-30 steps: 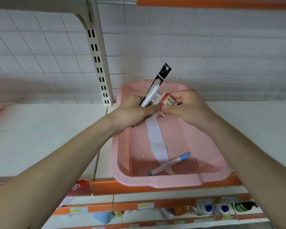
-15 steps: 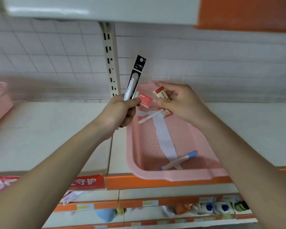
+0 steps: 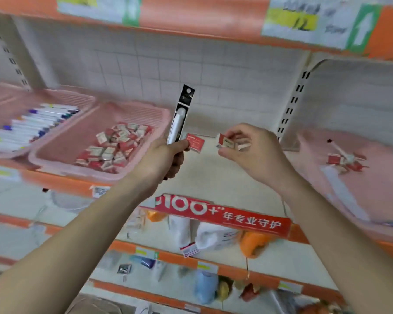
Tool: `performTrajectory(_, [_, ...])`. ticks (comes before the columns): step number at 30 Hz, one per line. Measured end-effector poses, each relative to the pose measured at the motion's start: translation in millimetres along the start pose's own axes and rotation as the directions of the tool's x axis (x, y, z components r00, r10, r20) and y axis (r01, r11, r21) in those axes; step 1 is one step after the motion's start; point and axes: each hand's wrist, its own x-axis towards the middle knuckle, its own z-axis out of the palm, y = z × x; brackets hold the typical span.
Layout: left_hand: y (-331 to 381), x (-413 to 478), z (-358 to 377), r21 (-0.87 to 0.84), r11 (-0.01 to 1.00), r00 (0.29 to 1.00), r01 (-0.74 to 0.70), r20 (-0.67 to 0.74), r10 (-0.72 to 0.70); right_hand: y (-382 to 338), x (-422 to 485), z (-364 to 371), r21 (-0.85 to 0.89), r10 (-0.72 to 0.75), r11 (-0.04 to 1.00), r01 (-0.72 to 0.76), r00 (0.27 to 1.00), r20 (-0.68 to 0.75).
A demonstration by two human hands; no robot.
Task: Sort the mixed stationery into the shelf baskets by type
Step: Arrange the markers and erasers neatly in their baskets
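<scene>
My left hand (image 3: 162, 157) grips a packaged white pen (image 3: 179, 116) upright and pinches a small red eraser (image 3: 195, 142) beside it. My right hand (image 3: 247, 152) pinches a red-and-white eraser (image 3: 227, 141) over the bare shelf. To the left sits a pink basket of erasers (image 3: 145, 112), holding several red-and-white erasers (image 3: 114, 148). Further left, a pink basket of pens (image 3: 86, 98) holds several white markers (image 3: 30, 125). At the right edge lies the pink basket of mixed stationery (image 3: 372, 200) with a few erasers and a pen (image 3: 343, 157).
The white shelf board (image 3: 216, 175) runs between the baskets, with an orange front edge and a red banner (image 3: 218, 216). A slotted upright post (image 3: 293, 105) stands at the back right. An orange-edged shelf (image 3: 191, 21) hangs overhead. Lower shelves hold assorted goods (image 3: 204, 239).
My view has swung left: the mixed basket now sits at the right and the sorted baskets have come into sight. Both hands, still holding their items, have moved left over the bare shelf.
</scene>
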Motion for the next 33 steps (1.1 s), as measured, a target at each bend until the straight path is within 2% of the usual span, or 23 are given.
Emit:
performTrajectory(3, [-3, -22, -62, -0.052, 0.999, 0.998, 0.013, -0.056, -0.016, -39, 2, 50, -0.007, -0.037, 0.999, 0.038, 0.998, 0.041])
performTrajectory(7, [-5, -45, -126, -0.035, 0.999, 0.993, 0.012, -0.118, -0.016, -82, 5, 97, -0.075, -0.095, 0.992, 0.103, 0.99, 0.1])
performTrajectory(11, [-7, -55, -165, -0.045, 0.999, 0.987, 0.02, -0.157, -0.027, -105, 8, 127, -0.047, -0.069, 0.996, 0.078, 0.982, 0.179])
performTrajectory(21, [-16, -43, -215, 0.101, 0.994, 0.965, 0.032, -0.264, -0.004, -105, 38, 186, 0.035, -0.089, 0.996, 0.083, 0.956, 0.278])
performTrajectory(25, [-15, -26, -227, 0.176, 0.982, 0.952, 0.069, -0.306, -0.012, -100, 63, 205, 0.071, -0.12, 0.992, 0.104, 0.956, 0.267])
performTrajectory(33, [-14, 7, -241, 0.246, 0.964, 0.937, 0.103, -0.348, -0.011, -71, 97, 227, 0.021, -0.092, 0.996, 0.09, 0.95, 0.299])
